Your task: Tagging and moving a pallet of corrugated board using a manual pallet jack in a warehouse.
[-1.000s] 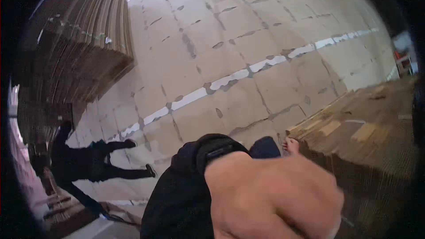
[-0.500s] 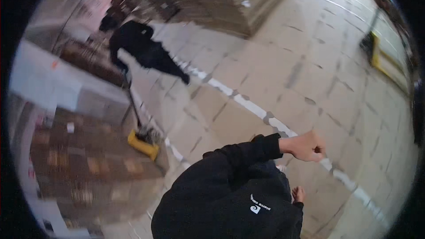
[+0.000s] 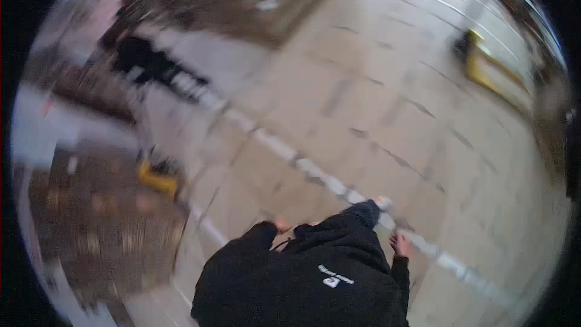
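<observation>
The picture is smeared by motion. My black hooded top [image 3: 315, 278] fills the lower middle. Only a small pink part of my left hand [image 3: 281, 225] shows at the end of its black sleeve, over the tiled floor, and its fingers are hidden. My right hand [image 3: 400, 245] hangs by my right side with fingers apart and nothing in it, just above a white floor line [image 3: 315, 169]. A grey trouser leg and a pale shoe tip [image 3: 381, 203] show ahead of my body.
A tall stack of flat cardboard [image 3: 242, 0] stands at the top. Another person in black [image 3: 145, 63] bends near it at upper left. A brown pallet stack [image 3: 103, 230] and a yellow base [image 3: 158, 178] sit at left. A yellow frame [image 3: 493, 69] lies at upper right.
The view has swung further right and blurred. My right hand, a raised fist half a second ago, has dropped to my side with fingers apart. The pallet stack slid left.
</observation>
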The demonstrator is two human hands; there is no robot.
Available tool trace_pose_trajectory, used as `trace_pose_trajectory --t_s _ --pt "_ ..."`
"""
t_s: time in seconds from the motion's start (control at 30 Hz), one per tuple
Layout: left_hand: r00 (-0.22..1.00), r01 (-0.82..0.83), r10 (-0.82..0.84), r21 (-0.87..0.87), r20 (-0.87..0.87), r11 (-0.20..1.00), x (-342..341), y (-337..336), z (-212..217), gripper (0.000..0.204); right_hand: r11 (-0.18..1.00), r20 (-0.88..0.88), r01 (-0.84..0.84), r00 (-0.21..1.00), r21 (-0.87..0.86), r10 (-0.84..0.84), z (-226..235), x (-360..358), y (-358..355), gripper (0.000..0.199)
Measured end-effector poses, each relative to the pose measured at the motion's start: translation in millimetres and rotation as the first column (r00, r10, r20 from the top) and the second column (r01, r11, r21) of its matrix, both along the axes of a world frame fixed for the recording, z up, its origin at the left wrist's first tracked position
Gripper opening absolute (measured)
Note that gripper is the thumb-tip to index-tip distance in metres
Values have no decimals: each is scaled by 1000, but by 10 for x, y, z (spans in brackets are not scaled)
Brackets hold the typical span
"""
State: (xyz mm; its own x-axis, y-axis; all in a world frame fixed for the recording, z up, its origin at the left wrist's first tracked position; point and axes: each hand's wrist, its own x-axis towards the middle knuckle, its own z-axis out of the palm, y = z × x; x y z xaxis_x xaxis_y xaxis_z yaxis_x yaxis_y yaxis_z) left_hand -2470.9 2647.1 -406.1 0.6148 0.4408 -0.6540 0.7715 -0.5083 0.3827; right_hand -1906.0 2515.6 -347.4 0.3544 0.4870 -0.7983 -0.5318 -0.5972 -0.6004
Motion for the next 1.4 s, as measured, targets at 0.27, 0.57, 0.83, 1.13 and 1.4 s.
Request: trace_pose_trajectory --t_s 0.27,0.57,0.83,1.13,1.4 --pt "953 -150 -26 -547 -301 824 4716 1996 584 35 828 484 556 745 -71 -459 648 1608 -1401 27" --pt "858 473 -412 -159 307 867 11309 2863 1513 18 556 283 753 652 -353 -703 296 1266 -2683 30" --pt "274 938 -921 136 279 320 12240 -825 2116 20 585 313 741 671 -331 -672 -135 2566 -3208 21" --pt "-86 989 -975 -136 -205 -59 13137 -2659 1126 34 -31 204 978 12 -206 -979 17 4381 -5043 30" --pt "-483 871 -868 -163 -117 -463 15304 -4372 902 37 -57 147 939 -7 -340 -989 -350 5404 -6300 44"
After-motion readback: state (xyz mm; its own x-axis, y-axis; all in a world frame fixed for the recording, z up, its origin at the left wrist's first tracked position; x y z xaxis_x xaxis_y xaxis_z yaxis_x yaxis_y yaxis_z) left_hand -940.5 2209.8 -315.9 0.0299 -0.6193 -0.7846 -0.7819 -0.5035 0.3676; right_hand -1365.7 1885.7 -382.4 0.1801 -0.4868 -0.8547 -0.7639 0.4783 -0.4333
